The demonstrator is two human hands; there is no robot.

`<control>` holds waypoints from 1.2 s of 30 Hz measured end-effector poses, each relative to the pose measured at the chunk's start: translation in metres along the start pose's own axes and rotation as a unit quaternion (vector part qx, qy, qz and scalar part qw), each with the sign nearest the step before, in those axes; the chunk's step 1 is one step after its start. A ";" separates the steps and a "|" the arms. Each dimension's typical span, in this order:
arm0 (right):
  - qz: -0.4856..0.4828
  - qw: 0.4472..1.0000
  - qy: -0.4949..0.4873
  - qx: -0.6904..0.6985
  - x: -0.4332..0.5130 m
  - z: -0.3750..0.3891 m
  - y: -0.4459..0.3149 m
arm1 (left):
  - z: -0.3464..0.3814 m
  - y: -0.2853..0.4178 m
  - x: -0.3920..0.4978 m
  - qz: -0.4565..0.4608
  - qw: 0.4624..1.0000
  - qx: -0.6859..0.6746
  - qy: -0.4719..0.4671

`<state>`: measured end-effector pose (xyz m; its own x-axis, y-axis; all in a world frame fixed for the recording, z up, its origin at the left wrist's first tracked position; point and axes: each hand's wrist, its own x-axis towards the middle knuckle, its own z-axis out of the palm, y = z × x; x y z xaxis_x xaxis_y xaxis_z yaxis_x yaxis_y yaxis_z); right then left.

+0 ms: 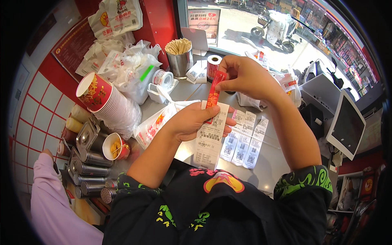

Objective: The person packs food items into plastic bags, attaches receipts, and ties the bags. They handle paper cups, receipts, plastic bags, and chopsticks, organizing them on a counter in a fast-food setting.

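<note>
A long printed receipt (208, 147) hangs from my left hand (191, 121), pinched under the thumb with the other fingers behind it. Between finger and thumb, my right hand (242, 76) grips the upper end of a red printed sticker strip (216, 88). The strip's lower end reaches my left thumb and overlaps the top of the receipt. Just beyond the right hand stands a roll of red labels (213, 62). On the metal counter (260, 180), several more receipts (243, 141) lie side by side to the right. A tied white plastic bag (157, 122) sits left of my left hand.
Stacked paper cups (105, 98), a food cup (116, 147) and metal shakers (93, 171) stand left. A steel canister of wooden sticks (180, 59) is at the back. Filled bags (288, 82) and a screen (346, 122) stand right. Another person's pink sleeve (50, 190) is at far left.
</note>
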<state>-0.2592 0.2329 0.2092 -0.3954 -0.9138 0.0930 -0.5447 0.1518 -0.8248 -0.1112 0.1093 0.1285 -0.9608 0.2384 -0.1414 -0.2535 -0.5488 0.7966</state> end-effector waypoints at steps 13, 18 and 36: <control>-0.032 0.993 0.113 0.006 0.005 -0.025 -0.007 | -0.001 -0.036 -0.022 -0.040 0.998 -0.032 -0.029; -0.068 0.987 0.142 0.016 0.004 -0.034 -0.017 | 0.001 -0.053 -0.028 -0.064 0.997 -0.035 -0.016; -0.073 0.983 0.170 -0.017 0.019 -0.028 -0.025 | -0.019 -0.070 -0.048 -0.083 0.996 -0.014 -0.007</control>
<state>-0.2742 0.2221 0.2469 -0.5316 -0.7493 0.3949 -0.6363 0.0455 -0.7701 -0.0495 0.1207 0.0687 -0.9038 0.3386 -0.2618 -0.4121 -0.5228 0.7463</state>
